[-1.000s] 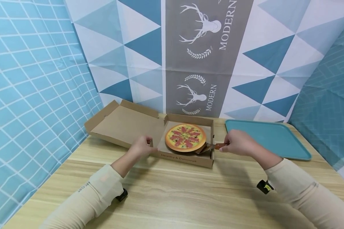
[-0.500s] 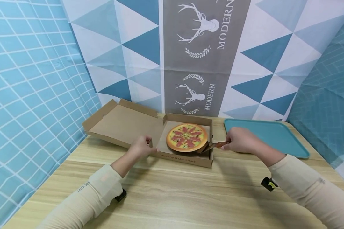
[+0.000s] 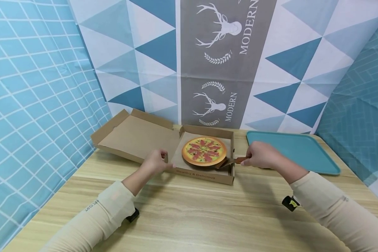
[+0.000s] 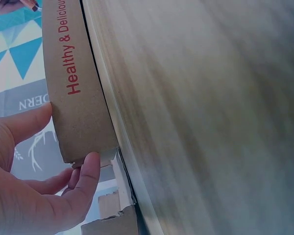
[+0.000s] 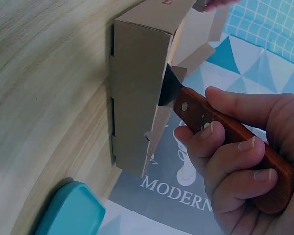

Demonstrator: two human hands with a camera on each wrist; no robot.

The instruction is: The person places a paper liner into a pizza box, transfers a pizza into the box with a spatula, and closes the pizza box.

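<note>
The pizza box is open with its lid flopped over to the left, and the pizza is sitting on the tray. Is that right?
Almost! The pizza isn't on the tray; it's inside the box, as the head view shows. The box is open with its lid flopped over to the left, just as you said.

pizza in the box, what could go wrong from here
The spatula shows only at the front-right edge of the pizza, so lifting might tip it off. It also crosses the right wall of the box, which could snag it. The left hand is at one corner, so the box might swing.
</note>
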